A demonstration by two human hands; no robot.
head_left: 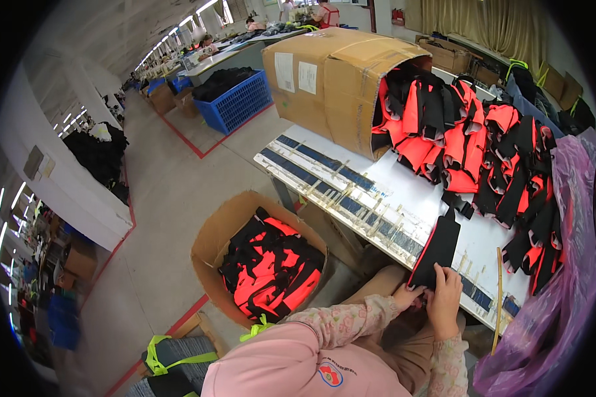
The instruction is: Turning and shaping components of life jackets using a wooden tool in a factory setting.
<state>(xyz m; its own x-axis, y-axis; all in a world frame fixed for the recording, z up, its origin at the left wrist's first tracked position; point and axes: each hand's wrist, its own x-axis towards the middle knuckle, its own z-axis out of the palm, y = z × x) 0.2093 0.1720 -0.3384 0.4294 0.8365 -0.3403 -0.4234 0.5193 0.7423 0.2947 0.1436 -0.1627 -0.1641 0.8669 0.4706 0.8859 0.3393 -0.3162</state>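
A black fabric piece (437, 246) with a thin orange-red edge lies at the table's near edge, its narrow end pointing away from me. My left hand (407, 298) is closed on the lower end of this piece, its fingertips partly hidden. Close beside it, my right hand (446, 292) grips the lower right corner, thumb and fingers bent over the cloth. Beyond them, a heap of black and orange-red fabric pieces (463, 145) spills from a cardboard box (351, 79) lying on its side on the white table (404, 192).
An open carton (208, 231) of similar pieces stands on the floor at left. Purple plastic sheeting (569, 264) hangs over the table's right side, near a thin wooden stick (498, 298). Farther off are a blue crate (235, 102) and people at worktables. Lime-strapped bundles (185, 351) sit lower left.
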